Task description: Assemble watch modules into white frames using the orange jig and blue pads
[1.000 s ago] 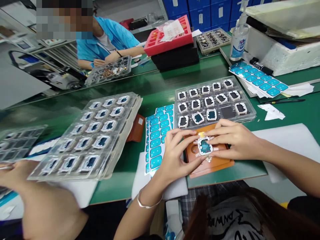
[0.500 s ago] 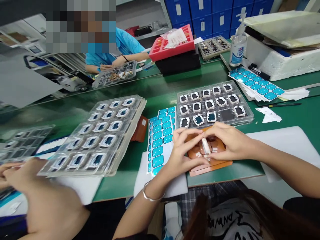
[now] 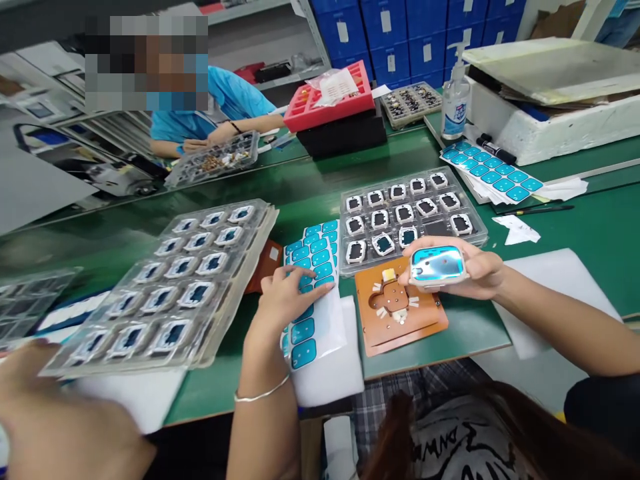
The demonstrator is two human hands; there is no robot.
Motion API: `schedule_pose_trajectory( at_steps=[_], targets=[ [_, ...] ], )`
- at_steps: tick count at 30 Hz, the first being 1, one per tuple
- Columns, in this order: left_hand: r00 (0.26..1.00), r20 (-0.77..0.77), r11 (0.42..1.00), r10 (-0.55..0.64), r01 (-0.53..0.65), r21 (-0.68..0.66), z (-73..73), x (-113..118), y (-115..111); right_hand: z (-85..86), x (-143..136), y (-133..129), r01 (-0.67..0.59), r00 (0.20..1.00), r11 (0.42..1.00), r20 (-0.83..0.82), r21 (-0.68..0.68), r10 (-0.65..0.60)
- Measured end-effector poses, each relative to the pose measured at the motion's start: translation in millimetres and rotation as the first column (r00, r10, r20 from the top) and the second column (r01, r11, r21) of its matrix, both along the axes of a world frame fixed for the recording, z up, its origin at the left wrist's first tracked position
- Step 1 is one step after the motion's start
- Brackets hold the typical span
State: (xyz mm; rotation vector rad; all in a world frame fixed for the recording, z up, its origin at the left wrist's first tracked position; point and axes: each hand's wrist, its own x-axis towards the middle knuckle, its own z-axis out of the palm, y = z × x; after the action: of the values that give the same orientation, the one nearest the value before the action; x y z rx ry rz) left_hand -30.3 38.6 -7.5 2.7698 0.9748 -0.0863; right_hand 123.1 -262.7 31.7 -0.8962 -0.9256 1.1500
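My right hand (image 3: 480, 270) grips a white watch case (image 3: 417, 281) with a shiny blue film on the face turned up. It is held above the right side of an orange-brown fixture block (image 3: 370, 333), whose shaped recess shows uncovered. My left hand (image 3: 283, 297), with a thin silver bangle at the wrist, rests on a sheet of blue rounded-square stickers (image 3: 304, 353). Its fingers are apart, and no sticker is seen between them. Behind the fixture lies a clear plastic tray (image 3: 440, 229) of white-framed cases, with one bare pocket.
A stacked tray of cases (image 3: 210, 263) stands at the left, beside a co-worker's blurred arm (image 3: 65, 413). Another person (image 3: 235, 100) sits across the bench. A sanitizer bottle (image 3: 455, 107), more blue stickers (image 3: 493, 170) and a white foam box (image 3: 555, 133) are at the back right.
Both hands held the white case edge-on over the fixture. My left hand has let go and moved left onto the sticker sheet. My right hand has tilted the case, blue face up.
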Motion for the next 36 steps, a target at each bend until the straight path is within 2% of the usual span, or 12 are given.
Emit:
schedule_pose_trajectory(
  at_steps=[5,8,9,11,13,15,23,28,30,32,34,36],
  targets=[
    [0.993,-0.118,0.995,-0.001,-0.011,-0.104,7.3,5,-4,7.8,-3,-1,-0.041,0.980,0.999,0.196,-0.007,0.042],
    [0.992,-0.124,0.991,0.004,-0.020,-0.133,11.2,8,-7,14.7,6,-7,0.123,0.851,0.992,0.513,0.014,-0.113],
    [0.993,-0.121,0.990,0.005,-0.022,-0.137,11.7,9,-8,16.2,11,-10,0.253,0.712,0.966,0.668,0.045,-0.218],
    [0.993,-0.115,0.989,0.011,-0.027,-0.146,11.7,10,-8,16.1,22,-13,0.515,0.257,0.839,0.901,0.179,-0.350],
    [0.994,-0.105,0.988,0.017,-0.033,-0.150,11.0,10,-8,11.2,32,-14,0.642,-0.157,0.704,0.950,0.305,-0.268],
    [0.996,-0.091,0.988,0.019,-0.033,-0.151,10.4,11,-9,2.9,38,-12,0.667,-0.333,0.671,0.935,0.324,-0.120],
    [0.999,0.026,0.989,-0.041,0.045,-0.141,10.9,8,-10,-11.5,50,-11,0.654,-0.362,0.718,0.932,0.240,0.019],
    [0.958,0.250,0.970,-0.142,0.185,-0.158,18.9,-3,-17,-8.4,60,-24,0.772,-0.359,0.605,0.920,0.197,0.159],
    [0.821,0.520,0.942,-0.236,0.325,-0.085,24.4,-5,-29,-10.9,63,-26,0.791,-0.303,0.597,0.933,0.134,0.192],
    [0.566,0.731,0.874,-0.381,0.478,0.085,29.4,-3,-48,-13.5,64,-26,0.789,-0.255,0.608,0.949,0.092,0.187],
    [0.357,0.774,0.757,-0.523,0.612,0.229,32.0,1,-69,-14.3,63,-24,0.796,-0.219,0.600,0.962,0.078,0.165],
    [0.272,0.738,0.650,-0.617,0.704,0.285,31.2,5,-86,-12.4,62,-22,0.819,-0.168,0.571,0.975,0.056,0.145]
  ],
)
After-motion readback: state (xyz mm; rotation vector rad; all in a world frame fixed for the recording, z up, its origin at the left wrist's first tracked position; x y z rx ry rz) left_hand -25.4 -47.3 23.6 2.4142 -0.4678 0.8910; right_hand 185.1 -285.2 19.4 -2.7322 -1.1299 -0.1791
